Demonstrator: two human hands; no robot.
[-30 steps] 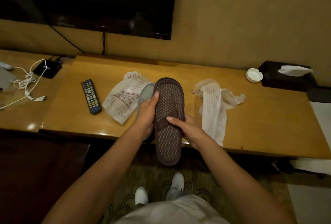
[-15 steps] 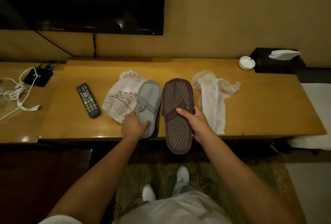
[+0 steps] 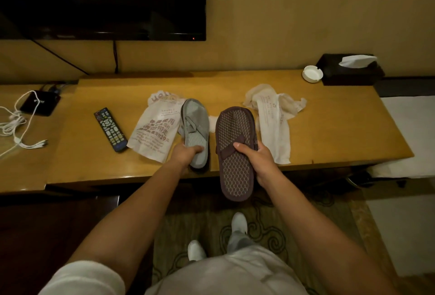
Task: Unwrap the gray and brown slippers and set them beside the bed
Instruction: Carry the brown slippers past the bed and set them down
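My left hand (image 3: 186, 154) grips the heel end of the gray slippers (image 3: 195, 127), sole side up, over the wooden desk (image 3: 329, 134). My right hand (image 3: 256, 158) holds the brown slippers (image 3: 235, 151) around the middle, patterned sole up, with the heel hanging past the desk's front edge. Two empty wrappers lie on the desk: a printed white one (image 3: 156, 129) left of the gray slippers and a crumpled pale one (image 3: 274, 118) right of the brown slippers.
A remote control (image 3: 110, 129) lies left of the printed wrapper. White cables (image 3: 16, 125) and a black box (image 3: 40, 104) sit far left. A white ashtray (image 3: 312, 73) and black tissue box (image 3: 350, 69) stand back right. A TV (image 3: 103, 0) hangs above. White bedding (image 3: 409, 134) shows at right.
The two pairs were held together in front of me a second ago. My hands have pulled apart: the left has the gray slippers, the right has the brown ones.
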